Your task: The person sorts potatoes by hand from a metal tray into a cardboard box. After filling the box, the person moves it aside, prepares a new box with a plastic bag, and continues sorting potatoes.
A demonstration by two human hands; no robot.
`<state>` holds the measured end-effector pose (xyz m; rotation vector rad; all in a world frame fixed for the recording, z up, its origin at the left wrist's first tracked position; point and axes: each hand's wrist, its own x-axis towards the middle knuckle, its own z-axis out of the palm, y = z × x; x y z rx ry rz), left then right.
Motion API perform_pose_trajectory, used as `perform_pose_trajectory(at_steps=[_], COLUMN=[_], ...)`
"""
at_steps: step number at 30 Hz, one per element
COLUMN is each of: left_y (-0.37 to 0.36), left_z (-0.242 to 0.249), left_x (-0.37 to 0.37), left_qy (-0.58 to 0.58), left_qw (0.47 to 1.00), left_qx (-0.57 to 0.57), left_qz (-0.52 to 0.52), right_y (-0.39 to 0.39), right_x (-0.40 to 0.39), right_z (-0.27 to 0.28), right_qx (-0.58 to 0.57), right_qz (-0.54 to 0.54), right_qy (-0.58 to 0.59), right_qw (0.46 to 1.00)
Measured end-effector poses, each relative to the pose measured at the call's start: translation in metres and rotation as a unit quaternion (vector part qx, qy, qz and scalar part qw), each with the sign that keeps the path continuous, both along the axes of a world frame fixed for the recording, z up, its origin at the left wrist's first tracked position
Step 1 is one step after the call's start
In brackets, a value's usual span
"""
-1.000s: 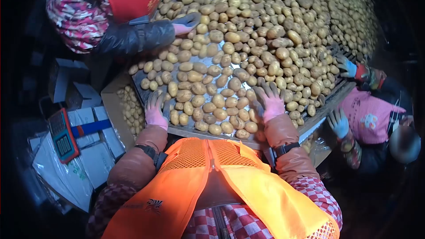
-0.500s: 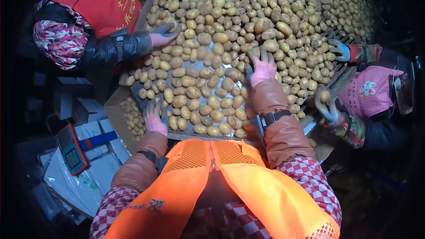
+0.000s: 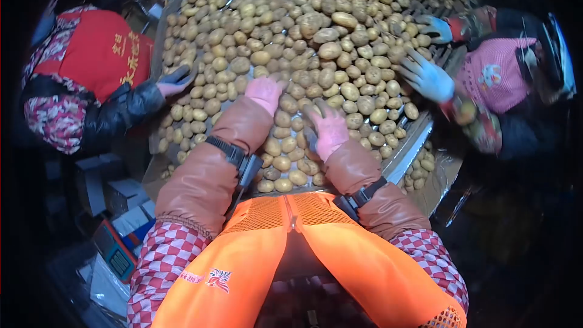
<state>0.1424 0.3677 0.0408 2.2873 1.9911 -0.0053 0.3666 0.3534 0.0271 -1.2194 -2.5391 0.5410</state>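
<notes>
Many potatoes [image 3: 285, 146] lie spread and heaped on a sorting table. My left hand [image 3: 265, 92], in a pink glove with a greyish finger coating, reaches forward into them; its fingers are smeared and partly hidden. Closer to me, my right hand [image 3: 329, 126] wears the same kind of glove. Its fingers are apart and bent over potatoes, touching them with no potato visibly gripped. A few potatoes lie between my forearms, near the table's front edge.
At left a co-worker's gloved hand [image 3: 176, 81] rests by the potatoes. At right another co-worker's blue-white glove [image 3: 428, 78] lies at the heap. Potatoes fill a carton [image 3: 419, 167] below the right edge. A scale display [image 3: 114, 251] and flat packaging [image 3: 108, 285] sit lower left.
My left hand has moved from the near left edge forward and right into the potatoes. My right hand has come back toward me. The right co-worker's lower hand no longer shows a potato.
</notes>
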Motion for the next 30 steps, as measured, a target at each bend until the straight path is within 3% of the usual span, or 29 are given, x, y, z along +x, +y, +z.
perform_pose_trajectory(at_steps=[1,2,5,7,9,10,12,13,15,16,17,18,19,20,22,23,24,25,27,30], left_y=[0.016,0.023,0.027,0.025,0.021,0.020,0.027,0.017,0.001,-0.004,-0.004,-0.007,-0.010,-0.020,-0.036,-0.044,-0.031,-0.030,-0.029,-0.014], left_z=[-0.038,-0.035,0.019,0.037,0.027,0.008,-0.020,-0.006,0.013,0.025,0.055,0.073,0.090,0.095,0.057,0.032,0.060,0.056,0.052,0.061], left_x=[-0.008,-0.004,0.018,0.023,0.018,0.004,-0.020,-0.016,-0.002,0.007,0.015,0.029,0.043,0.059,0.064,0.061,0.061,0.063,0.080,0.099], left_qy=[0.023,0.018,0.000,-0.014,-0.057,-0.119,-0.231,-0.400,-0.593,-0.678,-0.703,-0.711,-0.710,-0.702,-0.759,-0.723,-0.626,-0.612,-0.607,-0.621], left_qw=[1.000,0.999,0.992,0.993,0.996,0.987,0.949,0.875,0.747,0.666,0.633,0.596,0.559,0.529,0.451,0.499,0.546,0.562,0.588,0.614], left_qx=[-0.004,-0.041,-0.125,-0.113,-0.049,-0.046,-0.037,-0.023,-0.061,-0.081,-0.212,-0.278,-0.344,-0.348,-0.394,-0.441,-0.522,-0.528,-0.508,-0.434], left_qz=[0.017,0.017,0.023,0.038,0.042,0.100,0.213,0.272,0.294,0.301,0.244,0.249,0.255,0.328,0.254,0.181,0.194,0.175,0.165,0.220], right_y=[0.000,-0.001,-0.005,0.004,0.024,0.036,0.069,0.083,0.111,0.123,0.128,0.127,0.128,0.128,0.130,0.153,0.157,0.142,0.143,0.132], right_x=[0.006,0.011,0.025,0.038,0.040,0.040,0.040,0.035,0.017,-0.003,-0.031,-0.051,-0.061,-0.058,-0.049,-0.033,-0.004,0.011,0.045,0.066], right_z=[0.005,0.008,0.005,-0.012,-0.013,-0.011,0.026,0.021,0.008,0.006,-0.023,-0.023,-0.002,-0.004,-0.010,-0.010,-0.002,0.034,0.006,0.003], right_qx=[-0.016,-0.032,-0.053,-0.106,-0.175,-0.209,-0.146,-0.119,-0.063,-0.097,-0.004,0.007,-0.085,-0.032,0.075,-0.002,-0.011,0.077,-0.035,-0.015], right_qz=[0.003,0.006,-0.058,-0.073,-0.179,-0.230,-0.245,-0.248,-0.252,-0.244,-0.279,-0.297,-0.268,-0.213,-0.097,-0.137,-0.197,-0.309,-0.296,-0.247], right_qy=[0.023,0.046,0.128,0.180,0.218,0.237,0.190,0.179,0.154,0.035,0.066,0.105,0.073,0.135,0.252,0.171,0.143,0.000,-0.067,0.022], right_qw=[1.000,0.998,0.989,0.975,0.943,0.921,0.939,0.945,0.953,0.964,0.958,0.949,0.957,0.967,0.960,0.976,0.970,0.948,0.952,0.969])
